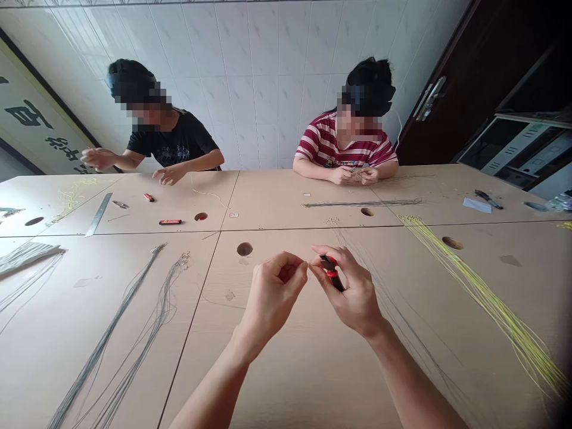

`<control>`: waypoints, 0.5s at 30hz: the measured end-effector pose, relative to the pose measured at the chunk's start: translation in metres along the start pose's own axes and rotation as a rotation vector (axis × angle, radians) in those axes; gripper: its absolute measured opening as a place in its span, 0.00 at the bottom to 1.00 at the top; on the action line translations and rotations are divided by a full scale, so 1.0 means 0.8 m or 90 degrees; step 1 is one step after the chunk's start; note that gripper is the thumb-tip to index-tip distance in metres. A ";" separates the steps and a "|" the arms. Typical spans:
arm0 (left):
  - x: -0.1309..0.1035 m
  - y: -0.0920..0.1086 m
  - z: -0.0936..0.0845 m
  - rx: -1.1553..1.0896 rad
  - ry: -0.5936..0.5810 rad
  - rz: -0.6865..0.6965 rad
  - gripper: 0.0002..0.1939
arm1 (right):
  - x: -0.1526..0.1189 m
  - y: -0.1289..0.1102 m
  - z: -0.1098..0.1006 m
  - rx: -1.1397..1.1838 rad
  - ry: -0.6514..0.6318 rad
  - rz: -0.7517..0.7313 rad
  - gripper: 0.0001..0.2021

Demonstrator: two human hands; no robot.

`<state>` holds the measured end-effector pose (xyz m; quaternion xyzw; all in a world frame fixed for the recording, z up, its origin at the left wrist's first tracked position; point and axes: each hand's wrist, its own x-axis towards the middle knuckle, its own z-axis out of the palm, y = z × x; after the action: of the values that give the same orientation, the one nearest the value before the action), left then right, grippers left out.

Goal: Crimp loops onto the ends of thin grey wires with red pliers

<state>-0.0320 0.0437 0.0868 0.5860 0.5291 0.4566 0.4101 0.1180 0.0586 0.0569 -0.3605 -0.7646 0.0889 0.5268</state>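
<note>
My left hand (276, 292) is closed, thumb and forefinger pinched together over the table's near middle. A thin grey wire (218, 304) runs along the tabletop to this hand; its end at the fingertips is too small to see clearly. Close by on the right, my right hand (355, 292) is wrapped round small pliers (331, 271) with red and black handles, their dark jaws tilted up. Its thumb and forefinger tips almost meet the left fingertips. Thin grey wires (393, 307) with small end pieces lie beside and behind my right hand.
Bundles of grey wires (118, 316) lie on the left, a yellow wire bundle (482, 292) on the right. The table has round holes, including one hole (244, 249) ahead. Across it, two people work near a steel ruler (99, 214) and a red-and-black knife (170, 222).
</note>
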 end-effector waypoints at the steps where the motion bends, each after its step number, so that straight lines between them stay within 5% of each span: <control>1: 0.000 0.000 0.000 0.000 0.002 -0.002 0.08 | 0.000 0.000 0.000 -0.003 -0.001 -0.003 0.18; 15: 0.000 -0.002 0.000 0.022 -0.013 0.013 0.11 | -0.001 0.004 0.003 -0.002 -0.010 -0.012 0.19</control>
<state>-0.0322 0.0436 0.0851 0.6031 0.5267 0.4458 0.4001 0.1175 0.0608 0.0536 -0.3538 -0.7723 0.0856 0.5207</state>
